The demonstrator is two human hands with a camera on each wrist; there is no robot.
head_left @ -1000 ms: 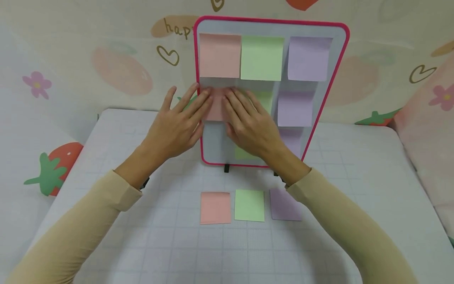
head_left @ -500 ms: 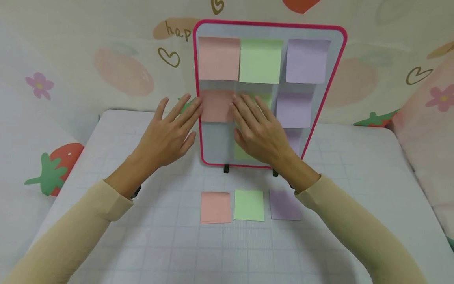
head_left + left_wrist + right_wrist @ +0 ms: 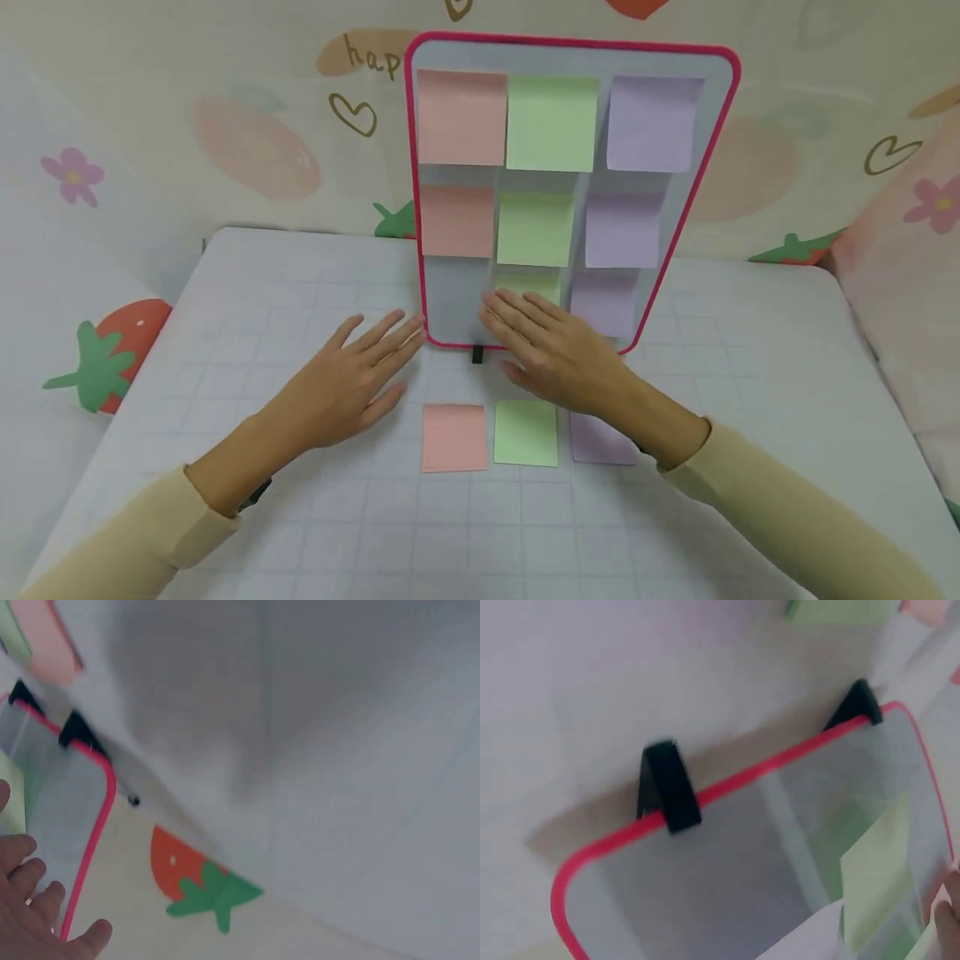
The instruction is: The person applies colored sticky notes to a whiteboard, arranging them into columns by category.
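A whiteboard (image 3: 453,296) with a pink-red frame stands tilted back on the table. Sticky notes hang on it in columns: two pink notes (image 3: 457,221) at left, three green notes (image 3: 536,229) in the middle, three purple notes (image 3: 622,232) at right. My left hand (image 3: 345,383), fingers spread and straight, is beside the board's lower left corner, holding nothing. In front of the board, my right hand (image 3: 555,354) has extended fingers and partly covers the lowest green note. A pink pad (image 3: 453,437), a green pad (image 3: 525,432) and a purple pad (image 3: 600,437) lie in front; my right hand partly hides the purple one.
Black feet (image 3: 667,787) hold the board's lower edge in the right wrist view. A white grid-patterned cover (image 3: 375,533) lies over the table. Behind it hangs a cloth (image 3: 262,150) printed with strawberries and hearts.
Both hands have come away from the middle-row pink note and moved down. That note now hangs fully visible below the top pink one. The left hand has also shifted left.
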